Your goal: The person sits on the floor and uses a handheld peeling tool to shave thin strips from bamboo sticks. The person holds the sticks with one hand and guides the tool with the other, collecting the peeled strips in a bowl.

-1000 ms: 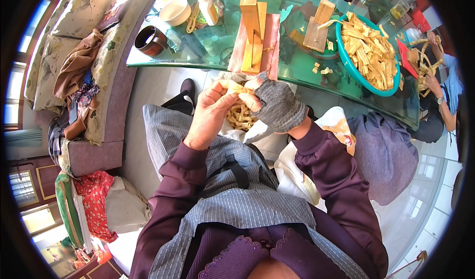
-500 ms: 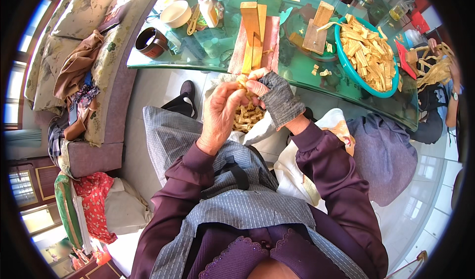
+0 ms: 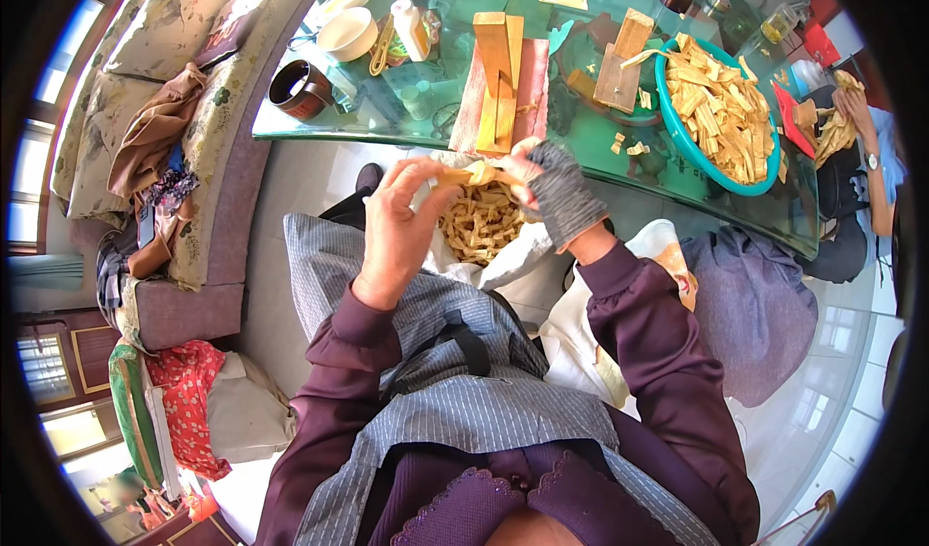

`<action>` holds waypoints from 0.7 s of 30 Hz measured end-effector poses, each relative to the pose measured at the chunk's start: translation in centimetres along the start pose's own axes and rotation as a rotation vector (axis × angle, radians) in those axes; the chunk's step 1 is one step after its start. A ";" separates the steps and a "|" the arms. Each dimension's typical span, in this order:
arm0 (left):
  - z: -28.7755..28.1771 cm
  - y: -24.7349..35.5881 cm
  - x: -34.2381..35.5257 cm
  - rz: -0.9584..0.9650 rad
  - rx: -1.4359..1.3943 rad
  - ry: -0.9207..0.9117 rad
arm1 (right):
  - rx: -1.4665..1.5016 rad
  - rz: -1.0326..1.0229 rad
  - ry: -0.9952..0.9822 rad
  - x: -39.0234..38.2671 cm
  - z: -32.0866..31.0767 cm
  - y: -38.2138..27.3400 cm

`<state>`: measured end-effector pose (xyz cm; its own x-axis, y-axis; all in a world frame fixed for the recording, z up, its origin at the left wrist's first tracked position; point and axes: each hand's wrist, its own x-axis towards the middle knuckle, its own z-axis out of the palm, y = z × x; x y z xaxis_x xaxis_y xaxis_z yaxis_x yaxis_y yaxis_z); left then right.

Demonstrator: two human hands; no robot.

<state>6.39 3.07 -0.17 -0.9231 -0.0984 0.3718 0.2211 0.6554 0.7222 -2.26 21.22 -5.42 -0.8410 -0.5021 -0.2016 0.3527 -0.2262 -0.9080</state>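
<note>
A pale yellow flat strip, knotted in its middle, is stretched between my two hands, just off the table's near edge. My left hand pinches one end between thumb and fingers. The other end is pinched by my right hand, which wears a grey fingerless wrap. Under the strip, a white cloth-like bag holds many small knotted strips. Right behind my hands, a wooden block stand rests on a pinkish cloth on the glass table.
A teal basin of loose yellow strips stands on the glass table, beside another wooden block. A dark mug, a white bowl and a white bottle are at left. Another person's hand holds strips at far right.
My hands have moved apart, the left one leftward, drawing out the knotted strip between them. The knotted strips in the bag below show more now. The other person's hand has shifted at far right.
</note>
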 end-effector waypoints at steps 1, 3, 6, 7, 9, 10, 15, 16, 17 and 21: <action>0.1 0.8 0.2 0.022 0.056 -0.011 | -0.047 -0.006 0.012 -0.2 0.6 0.3; 0.8 2.1 0.2 0.069 0.167 -0.033 | -0.432 -0.308 -0.064 -0.4 0.7 1.3; 1.4 1.2 -0.7 0.076 0.331 -0.281 | -0.506 -0.123 -0.164 -1.0 1.9 0.7; 1.7 0.8 -0.9 0.065 0.344 -0.297 | -0.470 -0.077 -0.171 -1.1 2.0 0.6; 2.0 -0.6 -0.9 0.166 0.389 -0.282 | -0.363 0.050 -0.228 -0.7 1.8 1.1; 2.1 -1.4 -0.9 0.213 0.406 -0.285 | -0.459 0.126 -0.261 -0.3 1.7 1.4; 2.0 -4.3 -0.3 0.423 0.500 -0.232 | -1.354 -0.794 -0.326 -0.5 1.3 4.2; 2.1 -5.6 -0.4 0.471 0.516 -0.207 | -1.298 -0.866 -0.308 -0.4 1.5 4.2; 2.1 -6.6 -0.2 0.481 0.531 -0.219 | -1.240 -0.939 -0.290 -0.5 1.7 4.2; 2.7 -7.8 1.5 0.428 0.504 -0.225 | -1.215 -0.691 -0.212 -0.6 2.0 2.6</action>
<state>2.37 -0.19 -6.85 -0.8421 0.3680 0.3943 0.4573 0.8747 0.1604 0.04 19.26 -6.93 -0.5814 -0.7262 0.3670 -0.7584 0.3203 -0.5676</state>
